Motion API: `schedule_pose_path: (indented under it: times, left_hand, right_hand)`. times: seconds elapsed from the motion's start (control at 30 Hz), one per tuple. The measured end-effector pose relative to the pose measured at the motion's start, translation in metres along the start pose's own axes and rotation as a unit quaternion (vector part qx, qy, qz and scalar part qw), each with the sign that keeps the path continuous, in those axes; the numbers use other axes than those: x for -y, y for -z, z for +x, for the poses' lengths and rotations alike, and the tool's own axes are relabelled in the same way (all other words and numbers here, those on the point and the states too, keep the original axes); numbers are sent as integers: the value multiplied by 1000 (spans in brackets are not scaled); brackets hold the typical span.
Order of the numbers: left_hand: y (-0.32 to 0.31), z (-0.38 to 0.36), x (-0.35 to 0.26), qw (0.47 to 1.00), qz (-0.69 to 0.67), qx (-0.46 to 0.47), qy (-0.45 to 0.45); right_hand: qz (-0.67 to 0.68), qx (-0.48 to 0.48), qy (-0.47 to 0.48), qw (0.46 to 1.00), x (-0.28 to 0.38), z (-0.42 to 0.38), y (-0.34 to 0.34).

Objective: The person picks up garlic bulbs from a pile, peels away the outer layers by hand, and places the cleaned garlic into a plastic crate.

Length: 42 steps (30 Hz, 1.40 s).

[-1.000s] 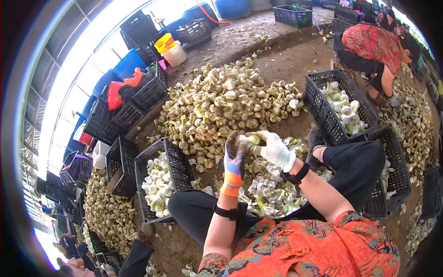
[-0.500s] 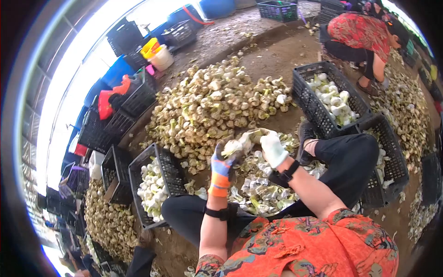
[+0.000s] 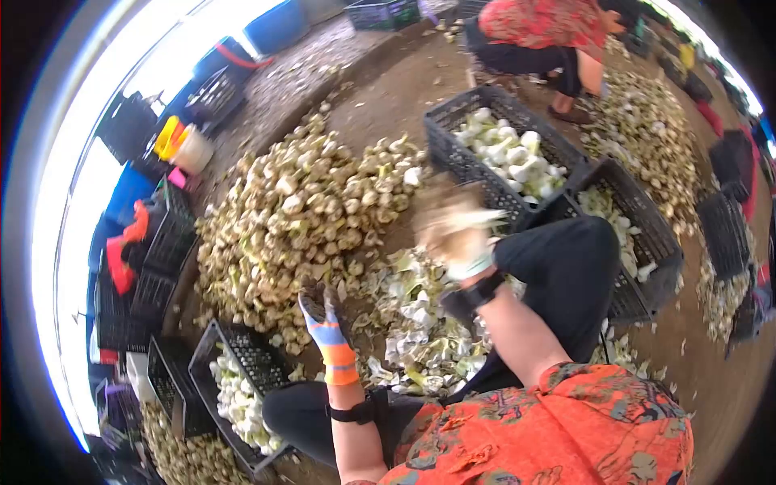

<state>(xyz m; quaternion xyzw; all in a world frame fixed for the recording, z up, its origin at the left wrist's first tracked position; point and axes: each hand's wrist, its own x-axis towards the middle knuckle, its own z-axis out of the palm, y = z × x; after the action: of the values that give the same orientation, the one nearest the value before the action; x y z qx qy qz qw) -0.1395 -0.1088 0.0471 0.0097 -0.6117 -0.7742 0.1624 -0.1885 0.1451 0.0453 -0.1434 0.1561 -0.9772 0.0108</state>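
My left hand [image 3: 325, 317], in a dark-palmed glove with an orange and blue cuff, reaches to the near edge of a large heap of garlic bulbs [image 3: 299, 214]. Its fingers point forward and stand apart, and no bulb shows in them. My right hand [image 3: 454, 230] is smeared by motion in its pale glove, out to the right near a black crate [image 3: 444, 149] of cleaned white garlic [image 3: 513, 158]. A pale streak crosses its fingers; I cannot tell whether it holds a bulb. Peeled skins and leaf scraps [image 3: 428, 339] lie between my legs.
Another black crate [image 3: 263, 356] of white garlic stands by my left knee. To my right sits a crate [image 3: 659, 259] with leafy bits. A co-worker in a red patterned top [image 3: 537, 24] bends beside a further garlic pile [image 3: 647, 137]. A white bucket [image 3: 194, 151] stands at the back left.
My hands were together on a garlic bulb; now they are apart. The right has swung toward the crate and the left is at the heap. The view has turned rightward.
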Motion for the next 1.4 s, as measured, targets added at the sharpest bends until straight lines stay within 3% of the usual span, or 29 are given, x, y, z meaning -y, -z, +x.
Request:
schedule_pose_path:
  times: [0.07, 0.1, 0.17, 0.2, 0.23, 0.27, 0.3, 0.33, 0.37, 0.43, 0.5, 0.6, 0.63, 0.7, 0.77, 0.83, 0.87, 0.9, 0.97, 1.0, 1.03, 1.1, 1.13, 1.17, 1.23, 1.3, 1.4]
  left_hand:
    - [22, 12, 18, 994, -31, -103, 24]
    - [26, 14, 21, 989, -58, -138, 20]
    - [23, 17, 22, 975, -82, -190, 83]
    - [24, 16, 27, 983, -81, -156, 57]
    - [30, 18, 41, 988, -84, -132, 16]
    - [24, 16, 34, 985, -69, -148, 53]
    - [18, 15, 25, 981, -55, -163, 90]
    - [24, 13, 28, 984, -62, -137, 95]
    - [30, 11, 31, 986, -69, -111, 102]
    - [26, 11, 26, 974, -100, -150, 134]
    - [23, 12, 21, 968, -60, -175, 167]
    - [31, 17, 35, 956, -51, -176, 228]
    - [27, 18, 35, 954, -55, -178, 236]
    - [30, 19, 48, 950, -106, -154, 252]
    - [33, 20, 55, 934, -161, -149, 281]
    - [27, 27, 40, 894, -309, -95, 312]
    - [28, 24, 40, 902, -317, -66, 285]
    - [29, 22, 42, 916, -310, -94, 236]
    - [15, 15, 2, 961, -201, -110, 153]
    - [16, 12, -1, 976, -176, -73, 102]
    - [19, 10, -1, 996, -77, -42, -11]
    - [18, -2, -7, 999, -1, -28, -41]
    - [16, -6, -13, 999, -29, -26, -32]
    - [15, -11, -19, 998, -56, -24, -21]
    - [16, -21, -27, 998, -52, -13, -27]
    - [20, -29, -36, 998, 9, 1, -65]
    - [21, -39, -53, 995, -66, 12, -70]
  right_hand:
    - [196, 82, 1, 977, 56, 19, -24]
    - [169, 77, 21, 982, 59, 34, -7]
    - [8, -226, 23, 974, 21, 64, 27]
    - [-165, -275, -23, 947, -12, 83, 76]
    - [-428, -264, -37, 864, -56, 92, 144]
    - [-451, -194, -143, 859, -90, 95, 201]
    - [-656, -158, -179, 716, -121, 97, 192]
    - [-727, -101, -269, 623, -112, 103, 118]
    - [-738, -147, -305, 584, -124, 112, 105]
    - [-715, -276, -345, 541, -176, 128, 176]
    - [-722, -312, -357, 504, -194, 136, 190]
    - [-734, -295, -299, 533, -200, 128, 211]
    - [-696, -258, -279, 610, -198, 121, 214]
    - [-416, -241, -236, 844, -198, 96, 194]
    - [-297, -150, -266, 905, -182, 76, 115]
    - [-271, -32, -257, 927, -167, 49, 37]
    - [-251, 29, -278, 927, -165, 36, 30]
    - [-327, 111, -227, 911, -157, 34, 9]
    - [-265, 54, -310, 911, -133, 36, -31]
    - [-294, 35, -268, 917, -127, 35, -46]
    - [-330, 12, -282, 901, -121, 35, -55]
    - [-333, 48, -251, 908, -120, 28, -75]
    - [-379, 75, -248, 889, -119, 23, -83]
    - [-311, 63, -263, 911, -122, 15, -93]
    - [-464, 61, -216, 857, -116, 2, -119]
    - [-398, 83, -230, 884, -109, -9, -131]
    - [-397, 124, -214, 884, -100, -19, -145]
